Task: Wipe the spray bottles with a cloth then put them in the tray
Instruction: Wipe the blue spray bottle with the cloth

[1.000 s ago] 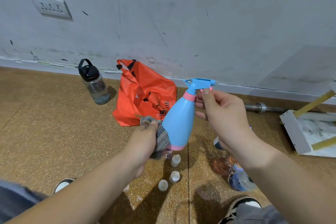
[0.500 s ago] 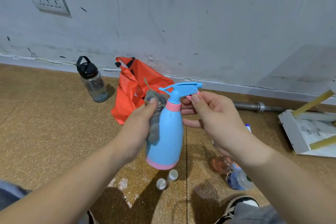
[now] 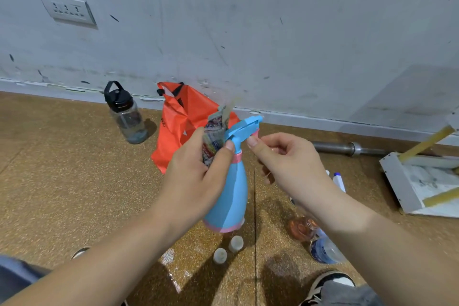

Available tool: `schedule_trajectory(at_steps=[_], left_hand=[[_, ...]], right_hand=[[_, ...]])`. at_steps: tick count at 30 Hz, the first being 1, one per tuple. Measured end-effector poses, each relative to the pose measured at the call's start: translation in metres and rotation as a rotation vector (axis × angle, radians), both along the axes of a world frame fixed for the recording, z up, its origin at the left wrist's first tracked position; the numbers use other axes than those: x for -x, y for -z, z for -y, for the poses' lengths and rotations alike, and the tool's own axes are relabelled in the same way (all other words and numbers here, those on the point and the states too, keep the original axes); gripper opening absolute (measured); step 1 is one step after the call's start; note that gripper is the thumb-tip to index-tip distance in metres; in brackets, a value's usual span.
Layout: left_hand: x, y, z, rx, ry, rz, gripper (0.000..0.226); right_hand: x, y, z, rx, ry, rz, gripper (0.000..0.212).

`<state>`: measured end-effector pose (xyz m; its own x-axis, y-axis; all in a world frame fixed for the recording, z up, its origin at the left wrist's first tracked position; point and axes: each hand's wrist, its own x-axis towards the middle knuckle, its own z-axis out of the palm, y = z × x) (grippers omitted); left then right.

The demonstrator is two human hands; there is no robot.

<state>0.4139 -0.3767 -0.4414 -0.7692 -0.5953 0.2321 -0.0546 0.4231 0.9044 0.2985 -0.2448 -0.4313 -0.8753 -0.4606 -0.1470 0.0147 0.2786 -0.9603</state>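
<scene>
Spray bottle: blue with pink bands, upright in the air at centre frame, between my two hands and off the floor.
Left hand: curled round the cloth, with my thumb clamping it against the bottle's neck just under the trigger head. The bunched cloth sticks up past my fingers.
Right hand: fingers curled, thumb and forefinger pinching at the pink trigger on the head's right side. I cannot tell how firmly.
Step in hand: wiping, I judge, with the cloth working the neck and head.
Next move: finish round the head, then take the bottle's weight in my right hand so the left can come away with the cloth, and carry it right to the tray.
Floor below: two small capped bottles under the held one, and more bottles at lower right by my right forearm, likely waiting their turn.
Tray: white, on the floor at the right edge of the frame, well apart from the bottle. It is partly cut off, and I see no bottle in the part that shows.
Far side: red bag and a dark-capped water bottle against the wall.
</scene>
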Motion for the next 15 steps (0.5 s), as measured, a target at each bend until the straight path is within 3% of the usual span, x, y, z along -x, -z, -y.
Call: schedule_trajectory(at_steps=[6,9,15], left_hand=[[-0.003,0.004,-0.002,0.455,0.007,0.023,0.019],[-0.004,0.010,-0.006,0.666,0.092,0.057,0.015],[-0.012,0.014,-0.008,0.820,0.236,0.083,0.036]], right_hand=[[-0.008,-0.005,0.006,0.130,0.004,0.229,0.012],[-0.004,-0.008,0.004,0.159,-0.061,0.376,0.021],[-0.003,-0.005,-0.001,0.128,-0.135,0.549,0.019]])
